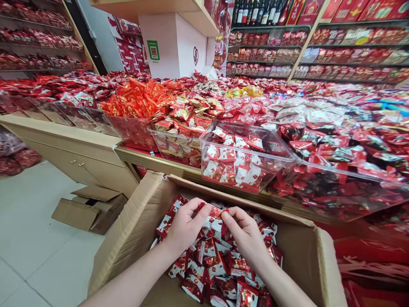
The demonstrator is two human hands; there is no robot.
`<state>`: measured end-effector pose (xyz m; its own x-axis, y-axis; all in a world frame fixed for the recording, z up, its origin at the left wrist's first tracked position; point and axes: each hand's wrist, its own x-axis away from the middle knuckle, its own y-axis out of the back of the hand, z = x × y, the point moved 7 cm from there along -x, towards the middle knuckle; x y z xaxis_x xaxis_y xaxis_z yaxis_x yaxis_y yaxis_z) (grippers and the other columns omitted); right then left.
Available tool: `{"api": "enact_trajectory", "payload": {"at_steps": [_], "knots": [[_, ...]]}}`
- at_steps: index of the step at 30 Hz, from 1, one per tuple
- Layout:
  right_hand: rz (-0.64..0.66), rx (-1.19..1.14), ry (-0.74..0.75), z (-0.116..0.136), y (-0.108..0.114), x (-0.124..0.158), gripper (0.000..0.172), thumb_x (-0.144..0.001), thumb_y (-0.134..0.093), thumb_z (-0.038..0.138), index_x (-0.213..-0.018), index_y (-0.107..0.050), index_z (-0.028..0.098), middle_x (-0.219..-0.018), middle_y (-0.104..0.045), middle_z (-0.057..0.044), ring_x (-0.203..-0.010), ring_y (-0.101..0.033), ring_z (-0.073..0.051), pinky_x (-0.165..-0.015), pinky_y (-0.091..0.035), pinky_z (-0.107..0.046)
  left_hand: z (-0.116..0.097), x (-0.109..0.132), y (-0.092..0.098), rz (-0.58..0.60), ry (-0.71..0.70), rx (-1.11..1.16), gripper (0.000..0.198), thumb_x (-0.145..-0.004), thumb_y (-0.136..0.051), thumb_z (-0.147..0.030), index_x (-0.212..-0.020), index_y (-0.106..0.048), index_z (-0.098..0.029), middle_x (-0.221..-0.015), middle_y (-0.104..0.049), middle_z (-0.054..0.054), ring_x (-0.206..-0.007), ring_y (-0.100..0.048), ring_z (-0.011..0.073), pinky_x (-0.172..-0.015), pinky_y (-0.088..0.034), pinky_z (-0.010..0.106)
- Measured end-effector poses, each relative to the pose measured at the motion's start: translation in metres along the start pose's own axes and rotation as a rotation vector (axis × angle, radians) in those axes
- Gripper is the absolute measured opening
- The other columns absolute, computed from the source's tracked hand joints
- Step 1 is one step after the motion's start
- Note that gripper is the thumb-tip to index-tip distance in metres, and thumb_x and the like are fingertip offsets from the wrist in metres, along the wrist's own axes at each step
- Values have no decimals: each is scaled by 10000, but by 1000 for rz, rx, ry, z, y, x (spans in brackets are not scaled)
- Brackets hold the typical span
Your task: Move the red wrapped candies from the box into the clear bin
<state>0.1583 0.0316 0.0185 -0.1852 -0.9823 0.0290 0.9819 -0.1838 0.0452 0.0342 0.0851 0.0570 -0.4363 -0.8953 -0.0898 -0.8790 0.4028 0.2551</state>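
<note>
Over an open cardboard box (124, 238), my left hand (188, 224) pinches one end of a red and white candy packet (214, 216). The other end is between the thumb and fingers of my right hand (244, 232), so the packet is stretched flat between both. Below them, many similar red and white packets (217, 266) lie loose in the box. Just beyond the box's far wall stands a clear plastic bin (236, 166), partly filled with packets of the same colours.
Clear bins of red-and-gold durian sweets (185, 136), orange-red packets (137, 102) and dark red packets (319, 187) line the counter. A smaller open carton (92, 209) sits on the tiled floor at left. Shelves (268, 49) with packets and bottles stand behind.
</note>
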Motion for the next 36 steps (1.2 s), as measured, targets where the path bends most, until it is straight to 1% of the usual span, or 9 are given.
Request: {"api": "enact_trajectory", "payload": {"at_steps": [7, 12, 15, 17, 21, 24, 29, 32, 36], "knots": [[-88, -125, 121, 16, 2, 4, 144, -749, -540, 316, -696, -586, 191, -810, -552, -3, -758, -483, -128, -707, -371, -231, -6, 4, 5, -76, -13, 5, 261, -801, -421, -343, -626, -490, -163, -574, -413, -46, -562, -370, 91, -545, -335, 186], [-21, -405, -77, 1, -7, 4, 149, -728, -569, 334, -712, -538, 189, -644, -516, 36, -573, -469, -85, -575, -381, -217, -4, 0, 2, -44, -9, 10, 252, -785, -448, -357, -643, -521, -162, -578, -470, -40, -558, -412, 94, -554, -358, 192], [23, -407, -103, 0, -9, 4, 183, -696, -609, 329, -731, -508, 180, -607, -489, 53, -494, -461, -65, -504, -363, -199, -2, -1, 1, -30, -20, -21, 224, -751, -506, -356, -658, -555, -159, -602, -518, -24, -584, -452, 102, -572, -376, 202], [-6, -408, -105, -1, -7, 4, 199, -685, -618, 332, -728, -502, 176, -589, -494, 54, -464, -460, -63, -474, -355, -196, 4, 0, -1, -30, 51, 104, 207, -720, -545, -370, -736, -554, -165, -630, -549, -18, -576, -477, 103, -554, -389, 207], [-95, -457, -101, -4, 0, 4, 197, -691, -611, 337, -716, -497, 177, -576, -525, 45, -474, -481, -77, -486, -361, -206, 15, 5, -12, -13, 220, 423, 304, -642, -637, -335, -866, -498, -182, -741, -607, -11, -589, -523, 100, -524, -408, 201], [-74, -451, -126, -8, 0, 4, 196, -684, -618, 336, -707, -507, 176, -608, -531, 38, -518, -493, -84, -536, -374, -221, 18, 8, -17, 9, 283, 452, 252, -654, -631, -298, -836, -525, -161, -774, -628, 7, -616, -544, 104, -546, -428, 209], [-37, -372, -151, -11, -2, 5, 236, -667, -627, 364, -788, -561, 172, -678, -530, 24, -531, -442, -73, -530, -361, -213, 15, 7, -22, 102, 232, 426, 227, -663, -624, -239, -861, -569, -141, -833, -646, 34, -779, -579, 152, -717, -454, 263], [-48, -358, -157, -12, -3, 5, 223, -661, -632, 362, -703, -553, 158, -615, -492, 30, -528, -423, -75, -525, -353, -210, 17, 6, -20, 57, 215, 467, 233, -667, -621, -231, -874, -571, -137, -856, -646, 43, -819, -574, 153, -766, -446, 275], [-48, -402, -155, -11, -2, 5, 197, -658, -640, 331, -664, -530, 167, -625, -500, 30, -572, -447, -84, -576, -379, -218, 20, 6, -14, -39, 226, 436, 197, -630, -654, -226, -790, -578, -139, -758, -645, 20, -713, -572, 124, -702, -458, 252]]}}
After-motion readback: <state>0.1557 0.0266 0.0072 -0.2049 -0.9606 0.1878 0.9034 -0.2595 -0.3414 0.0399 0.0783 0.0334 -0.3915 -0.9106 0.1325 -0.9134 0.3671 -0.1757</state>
